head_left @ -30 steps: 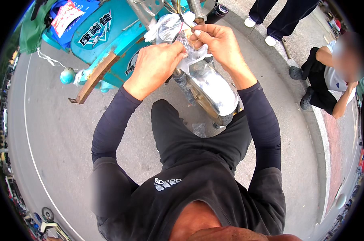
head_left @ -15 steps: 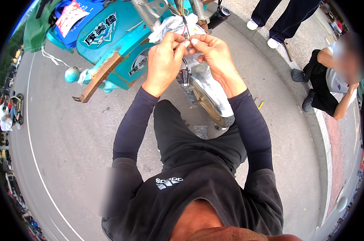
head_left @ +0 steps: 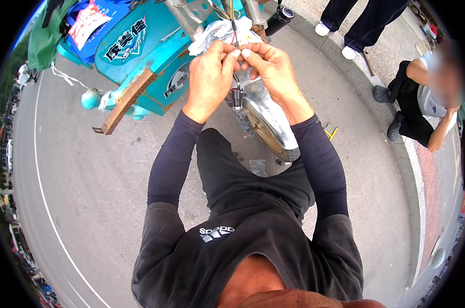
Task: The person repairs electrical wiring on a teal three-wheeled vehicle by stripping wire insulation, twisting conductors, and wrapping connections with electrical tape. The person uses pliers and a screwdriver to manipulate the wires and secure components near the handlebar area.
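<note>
My left hand (head_left: 212, 77) and my right hand (head_left: 272, 72) meet in front of me, both closed in a pinch. Between their fingertips runs a thin dark cable (head_left: 235, 37) that comes down from above; the exact spot they grip is hidden by the fingers. Below the hands hangs a black cylindrical connector (head_left: 236, 97) on a dark lead. Behind the fingers, clear plastic wrap (head_left: 214, 33) bunches around metal tubes (head_left: 253, 13). Under my right wrist stands a wheel (head_left: 266, 128) with a black tyre, partly covered by plastic.
At the left is a turquoise vehicle body (head_left: 119, 66) with a rusty metal bar (head_left: 127, 100) jutting out. Blue and green bags lie on it. A yellow tool (head_left: 332, 134) rests on the ground. One person (head_left: 422, 102) sits on the right kerb; another stands farther back.
My fingertips have shifted slightly and stay pinched together. More of the yellow tool shows beside my right arm. The rider at the far left has moved up the road.
</note>
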